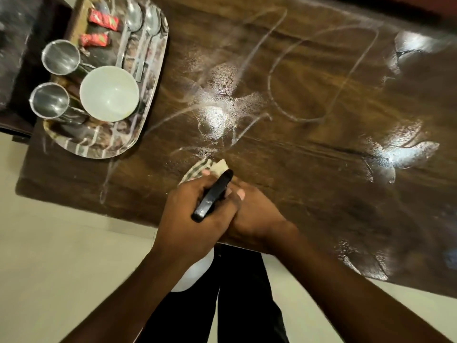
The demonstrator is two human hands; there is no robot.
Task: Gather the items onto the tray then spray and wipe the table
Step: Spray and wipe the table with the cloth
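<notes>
My left hand (185, 224) grips a spray bottle (214, 194) by its black trigger head, over the table's near edge; the white body hangs below the hand. My right hand (257, 219) lies just right of it and partly under it, fingers on a striped cloth (206, 167) pressed to the dark wooden table (309, 169). Most of the cloth is hidden by my hands. Wet streaks and spray patches (214, 118) cover the tabletop. The steel tray (103, 149) at the far left holds two steel cups (60, 56), a white bowl (108, 92), two spoons (133, 19) and two red wrappers (102, 19).
The tray overhangs the table's left end beside a dark surface (14, 45). Pale floor (61, 256) lies below the near edge. My dark trousers (242, 293) stand close to the table.
</notes>
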